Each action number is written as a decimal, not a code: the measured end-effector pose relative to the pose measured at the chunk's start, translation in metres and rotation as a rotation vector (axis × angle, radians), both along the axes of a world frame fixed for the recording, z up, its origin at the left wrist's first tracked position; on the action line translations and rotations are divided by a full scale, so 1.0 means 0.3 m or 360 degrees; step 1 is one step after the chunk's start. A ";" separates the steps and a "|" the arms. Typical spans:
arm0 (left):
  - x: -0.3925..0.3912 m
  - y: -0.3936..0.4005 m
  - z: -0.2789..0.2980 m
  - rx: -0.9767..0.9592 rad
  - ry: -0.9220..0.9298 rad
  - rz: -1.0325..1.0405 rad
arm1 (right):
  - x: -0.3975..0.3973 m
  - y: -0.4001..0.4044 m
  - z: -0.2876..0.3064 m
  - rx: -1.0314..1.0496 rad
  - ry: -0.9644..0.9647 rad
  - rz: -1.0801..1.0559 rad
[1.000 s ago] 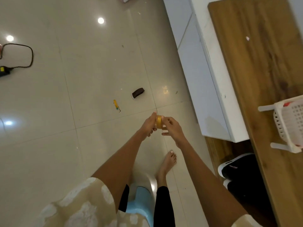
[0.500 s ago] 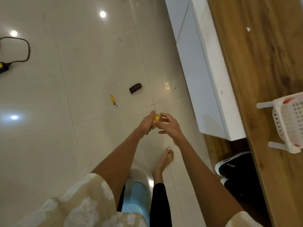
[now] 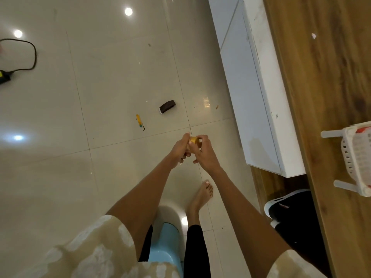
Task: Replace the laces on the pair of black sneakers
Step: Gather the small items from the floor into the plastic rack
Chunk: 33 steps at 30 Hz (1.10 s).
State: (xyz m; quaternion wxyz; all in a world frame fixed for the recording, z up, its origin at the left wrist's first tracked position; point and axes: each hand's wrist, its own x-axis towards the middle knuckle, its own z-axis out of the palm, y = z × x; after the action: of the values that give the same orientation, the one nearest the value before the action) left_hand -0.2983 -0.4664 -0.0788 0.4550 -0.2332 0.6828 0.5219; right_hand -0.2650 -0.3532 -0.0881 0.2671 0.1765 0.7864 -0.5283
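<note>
Both my hands are raised together over the tiled floor. My left hand [image 3: 179, 149] and my right hand [image 3: 204, 152] both grip a small yellow roll-like object [image 3: 194, 140] between their fingers; most of it is hidden by the fingers. A black sneaker [image 3: 289, 207] with a white sole lies on the floor at the lower right, under the edge of the wooden table [image 3: 325, 97]. A second dark shape below it is mostly hidden by my right arm and the table.
A white cabinet [image 3: 255, 93] runs along the table. A white plastic basket [image 3: 355, 157] stands on the table's right edge. On the floor lie a small black block [image 3: 167, 106], a yellow scrap [image 3: 139, 121] and a black cable [image 3: 24, 55]. A light blue stool [image 3: 164, 249] is under me.
The camera has tilted slightly, shifting the scene. My hands stay together on the yellow object, with the fingers turning a little around it.
</note>
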 end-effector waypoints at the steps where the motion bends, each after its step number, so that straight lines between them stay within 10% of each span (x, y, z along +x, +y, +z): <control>1: -0.001 -0.004 -0.001 0.0008 0.0050 0.0013 | -0.005 -0.005 0.008 0.0034 0.0011 0.0051; 8: -0.011 0.106 0.093 0.0152 0.0347 0.0061 | 0.051 0.018 0.102 0.0029 0.0337 -0.0600; 19: 0.060 0.757 0.429 0.0248 0.1739 -0.1050 | 0.142 0.562 0.421 0.0651 0.0929 -0.1922; 26: 0.029 1.240 0.489 0.0484 0.2110 -0.1224 | 0.167 1.068 0.511 0.1009 0.0992 -0.1990; 33: -0.132 1.634 0.440 0.0117 0.1773 -0.1570 | 0.072 1.498 0.460 0.1019 0.0463 -0.1717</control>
State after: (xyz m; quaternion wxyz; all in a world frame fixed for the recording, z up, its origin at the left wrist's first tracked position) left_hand -0.3380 0.0238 0.0532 0.2305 0.4147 0.8199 0.3205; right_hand -0.2433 0.0961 0.0500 -0.2114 0.5447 0.7341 -0.3460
